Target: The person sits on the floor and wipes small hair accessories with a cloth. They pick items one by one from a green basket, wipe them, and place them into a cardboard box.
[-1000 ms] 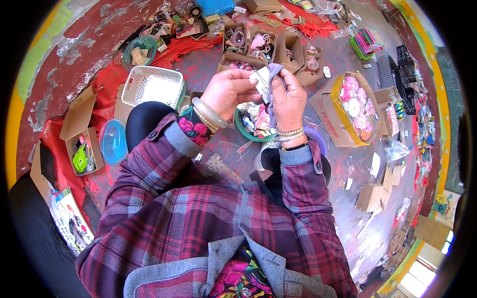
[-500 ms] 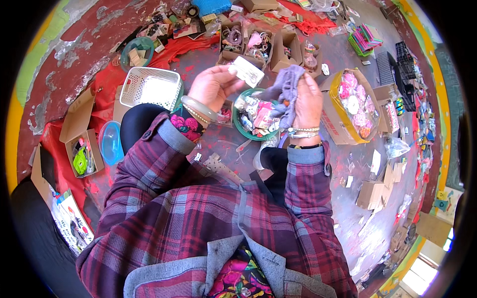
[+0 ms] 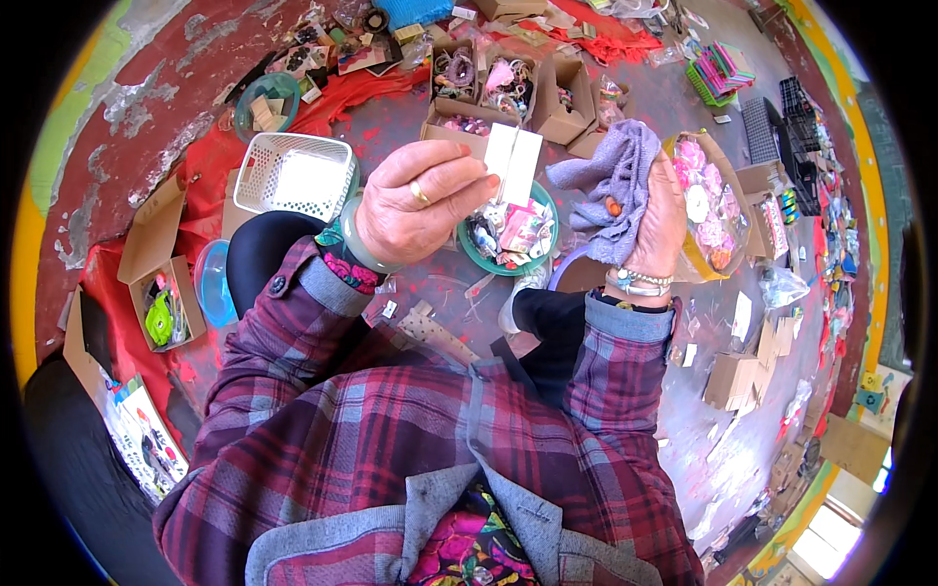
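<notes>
My left hand [image 3: 415, 200] pinches a small white card [image 3: 514, 161] by its edge, fingertips pressed together at the card's left side. A thin line runs down the card's face. In my right hand [image 3: 662, 225] is a bunched purple-grey cloth [image 3: 611, 171], its folds spread over the palm and fingers. A small orange-brown piece [image 3: 614, 206] shows on the cloth; I cannot tell what it is. Below and between both hands stands a round green basin [image 3: 555, 239] holding small packets and pink and white bits.
To the left are a white perforated basket [image 3: 293, 207], a blue basin [image 3: 217, 283] and an open cardboard box [image 3: 147, 230]. Cardboard boxes [image 3: 562, 122] of beads and trinkets stand ahead. At right sits a carton [image 3: 728, 181] of pink flower-like pieces, with cardboard scraps [image 3: 733, 381] nearer.
The card has turned upright and shifted right, its plainer side now showing. My right hand has moved right and nearer with the cloth, which is more spread out.
</notes>
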Demonstrator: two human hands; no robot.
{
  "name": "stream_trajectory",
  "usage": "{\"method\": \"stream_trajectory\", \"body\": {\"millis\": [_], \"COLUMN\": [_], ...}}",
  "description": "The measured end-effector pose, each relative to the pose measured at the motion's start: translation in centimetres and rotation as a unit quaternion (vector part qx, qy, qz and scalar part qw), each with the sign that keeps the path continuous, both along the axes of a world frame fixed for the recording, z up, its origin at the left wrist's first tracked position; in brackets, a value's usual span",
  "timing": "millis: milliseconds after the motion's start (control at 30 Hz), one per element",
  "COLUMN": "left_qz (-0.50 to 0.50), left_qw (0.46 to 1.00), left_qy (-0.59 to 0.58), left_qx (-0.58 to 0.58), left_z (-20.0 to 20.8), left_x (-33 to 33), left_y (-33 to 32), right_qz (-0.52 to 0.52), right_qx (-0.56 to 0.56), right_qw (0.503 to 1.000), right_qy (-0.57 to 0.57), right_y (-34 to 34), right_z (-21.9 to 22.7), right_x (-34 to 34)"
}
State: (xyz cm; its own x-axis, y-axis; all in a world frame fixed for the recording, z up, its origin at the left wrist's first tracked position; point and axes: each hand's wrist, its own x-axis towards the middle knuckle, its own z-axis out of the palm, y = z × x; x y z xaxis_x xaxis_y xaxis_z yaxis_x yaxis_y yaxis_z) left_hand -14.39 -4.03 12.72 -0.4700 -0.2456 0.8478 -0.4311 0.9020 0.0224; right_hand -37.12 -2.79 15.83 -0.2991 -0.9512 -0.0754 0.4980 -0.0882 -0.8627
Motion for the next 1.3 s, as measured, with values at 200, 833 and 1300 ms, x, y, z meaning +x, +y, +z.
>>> {"method": "stream_trajectory", "body": {"millis": [200,833,1300], "left_qz": [-0.011,0.144,0.212], "left_qw": [1.0,0.843,0.641], "left_qy": [-0.016,0.039,-0.221], "left_qx": [-0.002,0.517,0.704], "left_z": [-0.5,-12.3,-35.5], "left_x": [-0.1,3.0,4.2], "left_y": [-0.4,-4.3,-5.8], "right_qz": [0.012,-0.003,0.072], "right_qx": [-0.033,-0.034,-0.052], "right_qw": [0.991,0.788,0.803], "right_qy": [0.127,0.615,0.589], "right_y": [0.5,-0.8,-1.3], "right_z": [-0.1,-4.5,-4.4], "right_x": [0.1,-0.2,2.0]}}
